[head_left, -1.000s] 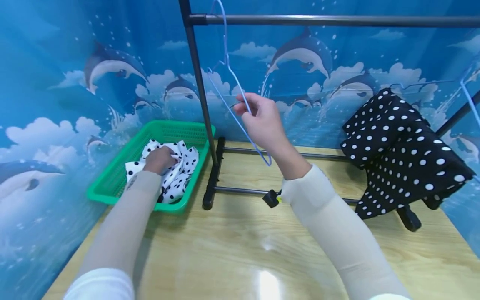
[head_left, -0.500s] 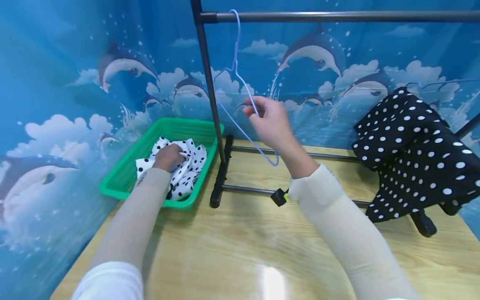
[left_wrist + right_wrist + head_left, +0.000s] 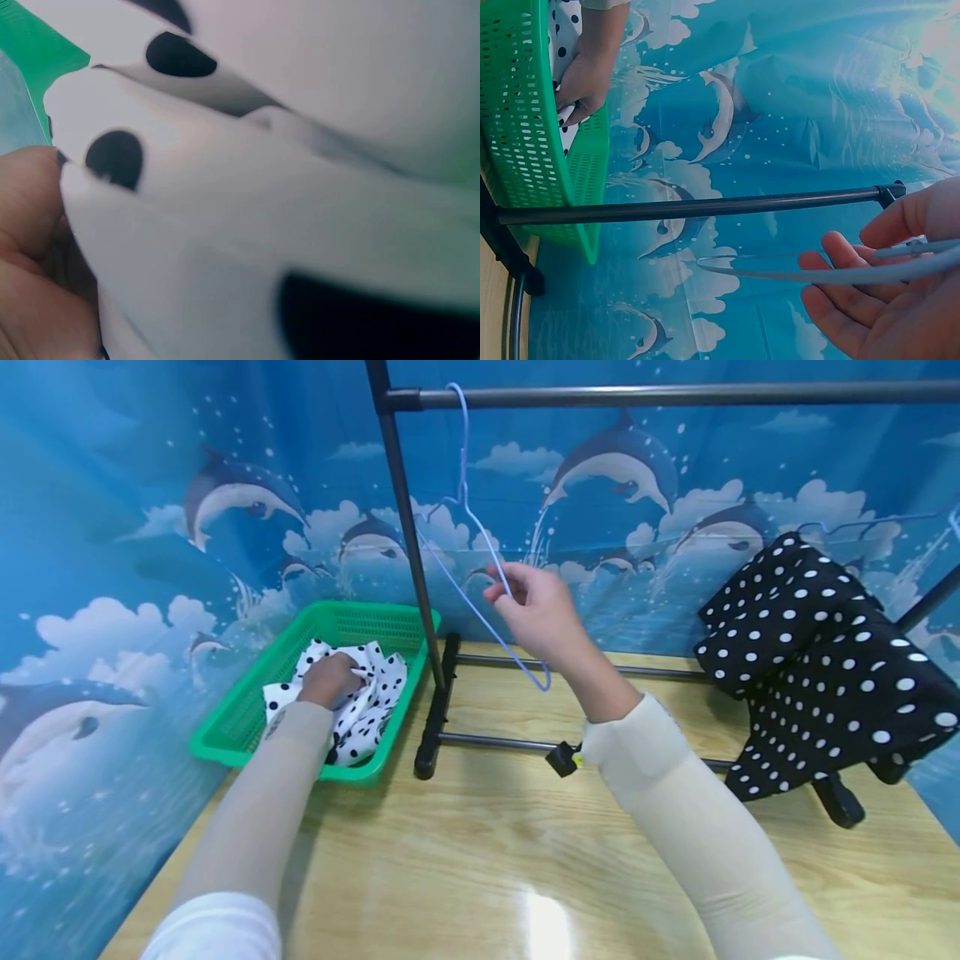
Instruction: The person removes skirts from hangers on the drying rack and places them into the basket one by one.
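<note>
My left hand (image 3: pixel 330 680) reaches into the green basket (image 3: pixel 217 745) and grips a bunch of white cloth with black dots (image 3: pixel 375 714). Folds of that cloth fill most of the left wrist view, with the fingers (image 3: pixel 30 225) at its edge. A pale blue clothes hanger (image 3: pixel 464 460) hangs by its hook near the left end of the rack's top bar. My right hand (image 3: pixel 547 614) loosely holds one side of the hanger, its fingers curled round the wire. In the right wrist view the hanger crosses in front of the fingers (image 3: pixel 847 300).
The black rack (image 3: pixel 675 395) stands on a wood-grain surface (image 3: pixel 420 860). Black cloth with white dots (image 3: pixel 817 668) hangs on another hanger at the right. A small black object (image 3: pixel 561 759) lies by the lower bar. A dolphin-print curtain (image 3: pixel 300 460) lines the back and left.
The view shifted right and then slightly back left. Both hands keep nearly the same places, on the dotted cloth and on the hanger. The right hand dips slightly.
</note>
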Available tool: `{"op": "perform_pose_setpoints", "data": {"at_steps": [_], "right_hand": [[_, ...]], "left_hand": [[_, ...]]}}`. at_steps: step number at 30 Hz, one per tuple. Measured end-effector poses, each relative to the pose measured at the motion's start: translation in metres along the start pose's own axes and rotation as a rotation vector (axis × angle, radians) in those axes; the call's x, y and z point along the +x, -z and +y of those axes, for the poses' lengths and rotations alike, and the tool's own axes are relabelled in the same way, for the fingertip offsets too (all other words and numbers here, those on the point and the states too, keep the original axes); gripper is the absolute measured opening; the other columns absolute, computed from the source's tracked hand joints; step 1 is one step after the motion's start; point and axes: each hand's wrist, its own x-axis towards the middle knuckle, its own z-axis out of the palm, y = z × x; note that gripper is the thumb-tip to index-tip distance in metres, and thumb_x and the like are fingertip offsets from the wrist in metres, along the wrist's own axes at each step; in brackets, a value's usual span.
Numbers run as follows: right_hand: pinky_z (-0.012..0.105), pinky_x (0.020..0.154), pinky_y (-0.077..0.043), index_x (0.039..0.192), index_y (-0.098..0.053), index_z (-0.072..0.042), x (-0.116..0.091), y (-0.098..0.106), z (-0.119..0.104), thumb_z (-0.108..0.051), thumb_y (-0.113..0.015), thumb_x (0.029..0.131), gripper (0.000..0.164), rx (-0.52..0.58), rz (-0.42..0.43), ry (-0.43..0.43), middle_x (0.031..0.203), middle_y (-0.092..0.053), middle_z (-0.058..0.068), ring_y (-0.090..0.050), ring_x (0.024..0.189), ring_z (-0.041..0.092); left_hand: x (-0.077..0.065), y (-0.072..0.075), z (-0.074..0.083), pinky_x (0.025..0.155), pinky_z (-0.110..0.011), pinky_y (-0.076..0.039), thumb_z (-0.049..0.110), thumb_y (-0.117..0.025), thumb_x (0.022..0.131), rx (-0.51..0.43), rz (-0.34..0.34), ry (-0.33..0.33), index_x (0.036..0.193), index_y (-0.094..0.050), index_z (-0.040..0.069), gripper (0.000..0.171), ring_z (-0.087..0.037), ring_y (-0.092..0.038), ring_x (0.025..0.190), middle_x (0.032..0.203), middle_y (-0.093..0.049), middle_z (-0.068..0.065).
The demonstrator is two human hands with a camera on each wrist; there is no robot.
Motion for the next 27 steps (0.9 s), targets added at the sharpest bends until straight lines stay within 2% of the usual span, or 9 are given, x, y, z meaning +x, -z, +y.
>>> {"op": "perform_pose_setpoints", "data": {"at_steps": [6,11,17,20,23,24,27], "right_hand": [[0.035,0.086,-0.045,0.136,-0.053,-0.007,-0.004,0.002,0.007,-0.017,-0.05,0.1,0.037,-0.004,0.009,0.01,0.113,-0.064,0.007,-0.058,0.104,0.019],[0.038,0.091,-0.046,0.139,-0.05,-0.006,-0.009,0.007,0.012,-0.025,-0.047,0.102,0.041,0.0,0.051,0.052,0.119,-0.061,0.01,-0.056,0.106,0.02],[0.039,0.099,-0.044,0.14,-0.049,-0.006,-0.018,0.016,0.014,-0.028,-0.045,0.103,0.042,-0.015,0.092,0.073,0.127,-0.06,0.011,-0.056,0.117,0.02],[0.038,0.099,-0.044,0.14,-0.049,-0.006,-0.021,0.019,0.015,-0.027,-0.046,0.103,0.043,-0.027,0.096,0.067,0.128,-0.06,0.01,-0.056,0.117,0.02],[0.038,0.099,-0.044,0.141,-0.047,-0.006,-0.024,0.022,0.017,-0.026,-0.046,0.103,0.044,-0.04,0.11,0.065,0.127,-0.059,0.01,-0.055,0.116,0.02],[0.037,0.099,-0.044,0.142,-0.047,-0.006,-0.025,0.023,0.018,-0.026,-0.046,0.103,0.044,-0.042,0.115,0.066,0.128,-0.058,0.011,-0.055,0.117,0.02],[0.038,0.1,-0.043,0.143,-0.045,-0.006,-0.028,0.028,0.019,-0.026,-0.046,0.103,0.045,-0.05,0.135,0.067,0.13,-0.056,0.011,-0.053,0.118,0.021]], "left_hand": [[0.0,-0.001,0.002,0.103,-0.055,-0.037,0.018,-0.055,0.097,-0.014,-0.008,0.008,0.135,-0.052,-0.001,0.043,-0.043,-0.046,0.125,0.137,-0.051,-0.022],[0.002,0.0,0.001,0.101,-0.056,-0.039,0.019,-0.051,0.096,-0.054,-0.034,0.017,0.138,-0.05,0.001,0.045,-0.041,-0.046,0.126,0.14,-0.049,-0.021],[0.005,0.005,0.0,0.099,-0.069,-0.029,0.021,-0.048,0.093,-0.047,-0.012,-0.073,0.136,-0.05,0.006,0.046,-0.042,-0.046,0.122,0.134,-0.05,-0.021],[0.006,0.008,-0.001,0.092,-0.062,-0.038,0.018,-0.048,0.092,-0.073,-0.01,-0.114,0.137,-0.047,0.006,0.047,-0.038,-0.051,0.11,0.13,-0.051,-0.021],[0.004,0.009,-0.001,0.081,-0.052,-0.045,0.019,-0.045,0.094,-0.116,-0.045,-0.12,0.141,-0.043,0.005,0.049,-0.035,-0.053,0.103,0.132,-0.049,-0.023],[0.004,0.01,-0.001,0.08,-0.05,-0.045,0.02,-0.044,0.095,-0.132,-0.058,-0.118,0.143,-0.041,0.005,0.05,-0.035,-0.053,0.103,0.134,-0.048,-0.023],[0.0,0.013,0.002,0.088,-0.055,-0.044,0.025,-0.042,0.098,-0.167,-0.078,-0.108,0.149,-0.029,0.004,0.056,-0.041,-0.049,0.115,0.142,-0.04,-0.027]]}}
